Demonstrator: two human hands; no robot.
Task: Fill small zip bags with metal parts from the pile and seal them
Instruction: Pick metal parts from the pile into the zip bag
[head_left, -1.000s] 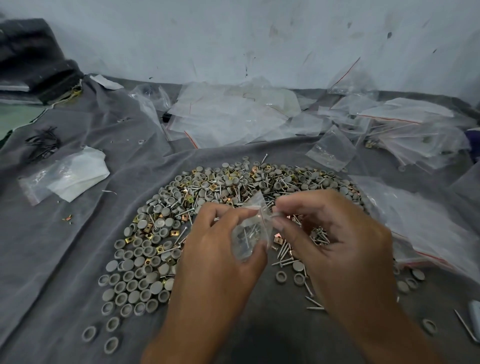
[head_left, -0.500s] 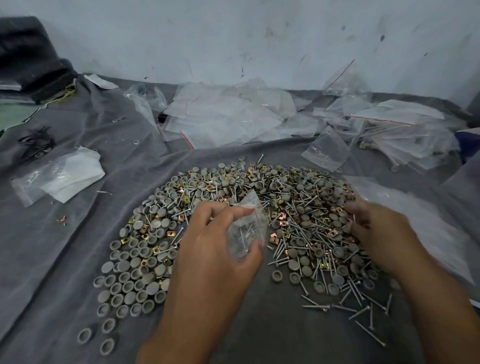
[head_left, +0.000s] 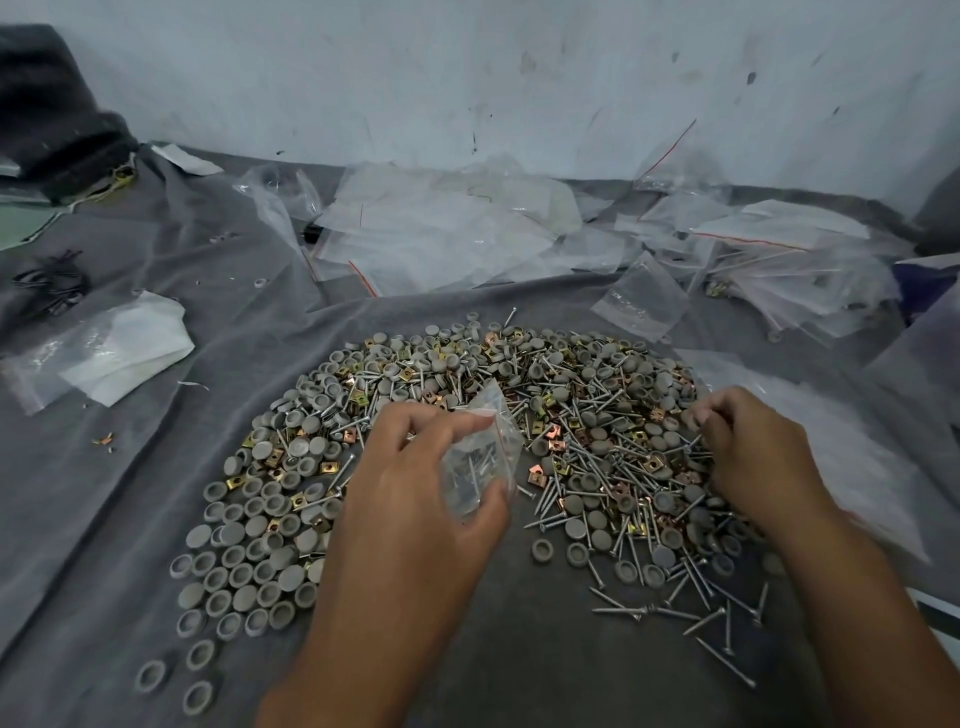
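Observation:
A wide pile of metal parts (head_left: 519, 415), made of screws, grey round caps and gold square clips, lies spread on a grey cloth (head_left: 156, 519). My left hand (head_left: 410, 499) grips a small clear zip bag (head_left: 480, 457) above the pile's near edge, thumb and fingers around it. Several screws show inside the bag, and its mouth points up. My right hand (head_left: 753, 457) is over the pile's right side with its fingers curled down among the parts. I cannot see what the fingertips hold.
Empty clear zip bags (head_left: 441, 228) are heaped along the back by the white wall, with more bags (head_left: 779, 260) at the right. A white plastic bag (head_left: 104, 353) lies at the left. Loose screws (head_left: 701, 613) are scattered at the front right.
My right hand left the bag's mouth and moved right, down onto the pile. My left hand kept hold of the bag in nearly the same place.

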